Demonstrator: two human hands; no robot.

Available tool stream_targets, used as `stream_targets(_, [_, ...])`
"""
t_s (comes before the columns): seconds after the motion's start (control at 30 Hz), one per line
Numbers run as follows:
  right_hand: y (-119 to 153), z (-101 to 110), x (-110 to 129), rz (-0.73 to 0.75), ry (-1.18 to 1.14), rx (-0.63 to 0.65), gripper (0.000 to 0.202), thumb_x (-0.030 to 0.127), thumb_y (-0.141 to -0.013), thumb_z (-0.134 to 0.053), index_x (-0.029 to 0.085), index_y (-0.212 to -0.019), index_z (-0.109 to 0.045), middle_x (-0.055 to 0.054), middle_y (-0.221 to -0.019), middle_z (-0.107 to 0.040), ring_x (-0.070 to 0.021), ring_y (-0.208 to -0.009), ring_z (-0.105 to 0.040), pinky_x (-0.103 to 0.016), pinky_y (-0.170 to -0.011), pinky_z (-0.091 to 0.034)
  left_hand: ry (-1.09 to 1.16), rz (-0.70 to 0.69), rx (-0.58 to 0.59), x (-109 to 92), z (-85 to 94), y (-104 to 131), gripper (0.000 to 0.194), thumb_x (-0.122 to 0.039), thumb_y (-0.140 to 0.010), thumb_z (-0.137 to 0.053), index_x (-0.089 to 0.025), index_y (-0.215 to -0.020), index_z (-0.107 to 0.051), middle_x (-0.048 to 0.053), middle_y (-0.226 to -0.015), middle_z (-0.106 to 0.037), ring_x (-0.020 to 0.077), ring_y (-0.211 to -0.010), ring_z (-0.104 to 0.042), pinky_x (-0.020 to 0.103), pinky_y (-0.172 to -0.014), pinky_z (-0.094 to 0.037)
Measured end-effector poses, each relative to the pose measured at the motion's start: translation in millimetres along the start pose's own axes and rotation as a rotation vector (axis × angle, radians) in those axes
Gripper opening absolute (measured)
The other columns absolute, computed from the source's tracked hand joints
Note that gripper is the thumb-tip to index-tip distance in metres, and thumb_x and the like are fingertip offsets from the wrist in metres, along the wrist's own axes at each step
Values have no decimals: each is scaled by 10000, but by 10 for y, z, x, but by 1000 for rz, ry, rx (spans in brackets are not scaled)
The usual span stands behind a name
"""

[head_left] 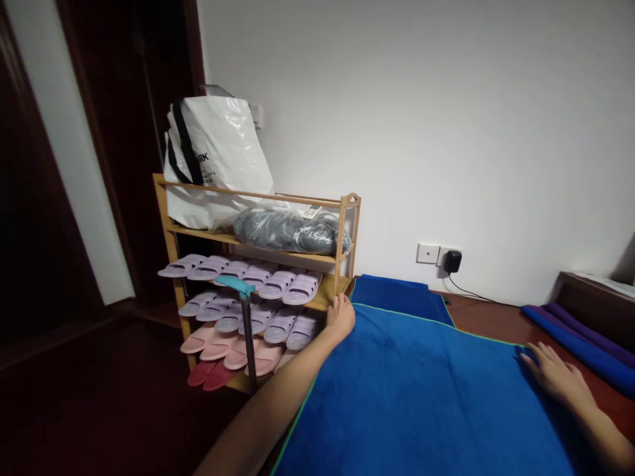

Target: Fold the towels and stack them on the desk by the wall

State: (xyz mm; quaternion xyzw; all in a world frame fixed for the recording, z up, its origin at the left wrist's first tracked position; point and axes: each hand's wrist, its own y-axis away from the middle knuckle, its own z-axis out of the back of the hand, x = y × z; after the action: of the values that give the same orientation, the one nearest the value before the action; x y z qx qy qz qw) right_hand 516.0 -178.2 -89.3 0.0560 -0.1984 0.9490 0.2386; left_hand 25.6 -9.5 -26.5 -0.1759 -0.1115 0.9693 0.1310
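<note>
A large blue cloth (417, 390) with a green edge is spread flat over a reddish-brown surface (481, 317). My left hand (341, 317) is at the cloth's far left corner, beside the shoe rack, with its fingers bent together; what they pinch is too small to make out. At the far right corner my right hand (550, 370) lies with its fingers spread over the cloth's edge. Beyond the big cloth, a darker blue folded cloth (397, 295) lies against the wall, partly covered by it.
A wooden shoe rack (342, 231) with rows of slippers (302, 288) stands left, holding a white bag (223, 145) and a plastic-wrapped bundle (292, 231). A blue-topped pole (248, 337) stands before it. Rolled cloths (585, 344) lie right; a black plug (452, 261) is on the wall.
</note>
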Motion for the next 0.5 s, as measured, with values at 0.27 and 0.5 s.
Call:
stream_targets(0.27, [1103,294,1818,474,-167,233,619,590,-901,-247,326,-1458,-194,29,-1500,-200,-166,-1367,-239,-409,-1114,-267,-72,-185,60,-261,-234,278,667,-578,-905,-279,-180,-1435,-347,77,-1530,-210,326,-1383,-170,528,-1085,-175])
stream_targets(0.5, [2434,565,1527,803,1,24,614,527,-880,-415,423,-1434,-171,46,-1413,-353,-203,-1212,-473,-319,-900,-500,-70,-139,104,-192,-330,305,717,-636,-892,-215,-197,-1449,-320,89,-1529,-202,369,-1385,-128,594,-1067,-135])
